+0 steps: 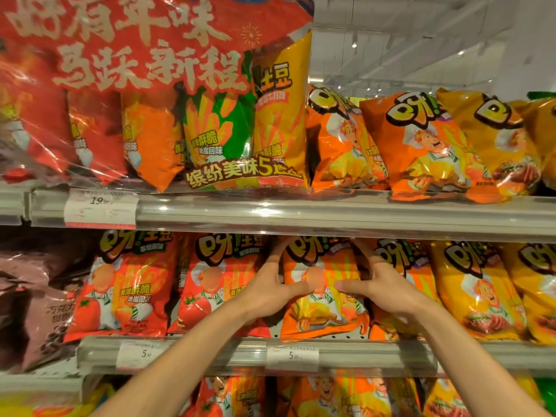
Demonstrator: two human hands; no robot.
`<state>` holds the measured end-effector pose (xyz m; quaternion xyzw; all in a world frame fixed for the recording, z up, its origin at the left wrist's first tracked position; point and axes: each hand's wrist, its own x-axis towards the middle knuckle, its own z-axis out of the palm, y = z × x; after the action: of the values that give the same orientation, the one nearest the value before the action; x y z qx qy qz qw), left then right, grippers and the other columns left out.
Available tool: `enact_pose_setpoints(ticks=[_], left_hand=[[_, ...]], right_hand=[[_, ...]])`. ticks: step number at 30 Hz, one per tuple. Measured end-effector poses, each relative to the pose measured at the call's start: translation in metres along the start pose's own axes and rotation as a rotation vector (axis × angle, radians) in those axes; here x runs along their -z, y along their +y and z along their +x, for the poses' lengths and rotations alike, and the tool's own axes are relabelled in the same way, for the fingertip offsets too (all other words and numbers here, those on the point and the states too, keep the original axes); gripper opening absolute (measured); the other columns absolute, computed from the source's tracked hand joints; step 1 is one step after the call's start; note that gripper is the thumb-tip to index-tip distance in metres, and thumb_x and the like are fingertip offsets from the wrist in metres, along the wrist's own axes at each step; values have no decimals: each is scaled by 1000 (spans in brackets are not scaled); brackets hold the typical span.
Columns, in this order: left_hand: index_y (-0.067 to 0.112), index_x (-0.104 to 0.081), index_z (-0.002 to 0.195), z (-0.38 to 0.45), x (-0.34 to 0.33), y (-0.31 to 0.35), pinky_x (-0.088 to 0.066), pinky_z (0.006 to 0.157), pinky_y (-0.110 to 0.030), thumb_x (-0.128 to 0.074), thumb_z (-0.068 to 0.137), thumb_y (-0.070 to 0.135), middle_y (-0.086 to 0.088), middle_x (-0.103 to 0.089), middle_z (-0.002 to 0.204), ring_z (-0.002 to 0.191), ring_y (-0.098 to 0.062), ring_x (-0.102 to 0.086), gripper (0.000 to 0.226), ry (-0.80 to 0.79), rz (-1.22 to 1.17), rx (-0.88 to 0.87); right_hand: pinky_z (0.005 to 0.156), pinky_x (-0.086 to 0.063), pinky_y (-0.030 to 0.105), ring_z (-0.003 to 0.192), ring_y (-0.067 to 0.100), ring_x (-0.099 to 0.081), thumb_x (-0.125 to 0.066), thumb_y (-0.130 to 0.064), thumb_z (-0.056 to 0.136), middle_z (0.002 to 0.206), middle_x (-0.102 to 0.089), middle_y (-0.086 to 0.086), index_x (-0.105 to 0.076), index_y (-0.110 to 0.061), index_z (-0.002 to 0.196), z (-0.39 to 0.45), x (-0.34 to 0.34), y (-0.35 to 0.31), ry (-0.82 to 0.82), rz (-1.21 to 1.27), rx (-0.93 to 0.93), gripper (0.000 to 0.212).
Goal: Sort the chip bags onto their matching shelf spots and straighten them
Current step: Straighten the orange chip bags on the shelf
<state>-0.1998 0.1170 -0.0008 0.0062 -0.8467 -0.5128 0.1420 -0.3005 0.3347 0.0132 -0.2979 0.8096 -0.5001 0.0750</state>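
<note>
An orange chip bag stands upright in the middle shelf row. My left hand holds its left edge, fingers reaching behind the bag and thumb across the front. My right hand grips its right edge the same way, thumb pointing left on the front. Red tomato bags stand to the left, and another red bag sits right beside my left hand. Yellow bags stand to the right. A second orange bag shows behind my right hand.
The middle shelf rail carries price tags. The upper shelf holds a large red multipack plus orange bags and yellow ones. Brown bags sit at far left. More bags fill the lower shelf.
</note>
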Motion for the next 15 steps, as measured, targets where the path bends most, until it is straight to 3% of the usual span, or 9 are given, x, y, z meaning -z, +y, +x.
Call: enact_pose_setpoints(ticks=[1, 4, 6, 8, 11, 13, 15], left_hand=[[42, -27, 142, 0, 1, 0, -58, 88, -34, -83, 77, 34, -1, -70, 109, 93, -13, -69, 86, 9, 0, 4], [39, -27, 139, -2, 3, 10, -50, 71, -9, -80, 82, 22, 14, -64, 101, 78, 14, -62, 80, 33, 5, -34], [37, -25, 143, -4, 5, 16, -46, 66, -5, -80, 82, 21, 16, -64, 99, 74, 17, -61, 83, 36, -14, -38], [38, -21, 145, -8, 10, 21, -43, 65, -1, -80, 83, 23, 25, -55, 103, 75, 23, -56, 87, 22, 1, -36], [38, -16, 152, -15, 19, 21, -40, 65, 4, -79, 83, 28, 23, -50, 118, 80, 22, -49, 95, 1, 40, -20], [36, -17, 153, -20, 24, 20, -40, 63, 4, -80, 83, 21, 25, -50, 108, 75, 27, -52, 95, -24, 31, -19], [38, -18, 152, -23, 26, 18, -40, 64, 4, -82, 79, 19, 30, -47, 105, 74, 34, -48, 98, -50, 16, -11]], right_hand=[[115, -35, 36, 140, 9, -30, -84, -27, 78, 156, -27, -11, -18, -40, 155, 0, 0, -1, -8, 18, 8, 102], [108, -38, 29, 130, 4, -40, -83, -23, 79, 148, -34, -14, -23, -34, 155, 4, 1, -2, -18, 69, 9, 97], [102, -46, 30, 120, 6, -52, -88, -26, 71, 144, -43, -9, -28, -28, 154, 6, 3, -2, -45, 117, -37, 102], [96, -52, 29, 118, 5, -56, -92, -23, 66, 144, -45, -8, -32, -34, 152, 6, 2, -3, -105, 156, -33, 105], [111, -43, 34, 125, -4, -50, -93, -23, 65, 150, -35, -22, -31, -49, 149, 2, -4, -5, -154, 132, 40, 107], [116, -36, 34, 135, -4, -35, -92, -21, 68, 145, -32, -33, -29, -54, 146, -2, -7, -8, -171, 121, 73, 105], [116, -33, 30, 142, -4, -23, -92, -27, 68, 150, -26, -33, -23, -54, 148, -6, -8, -9, -185, 97, 99, 110]])
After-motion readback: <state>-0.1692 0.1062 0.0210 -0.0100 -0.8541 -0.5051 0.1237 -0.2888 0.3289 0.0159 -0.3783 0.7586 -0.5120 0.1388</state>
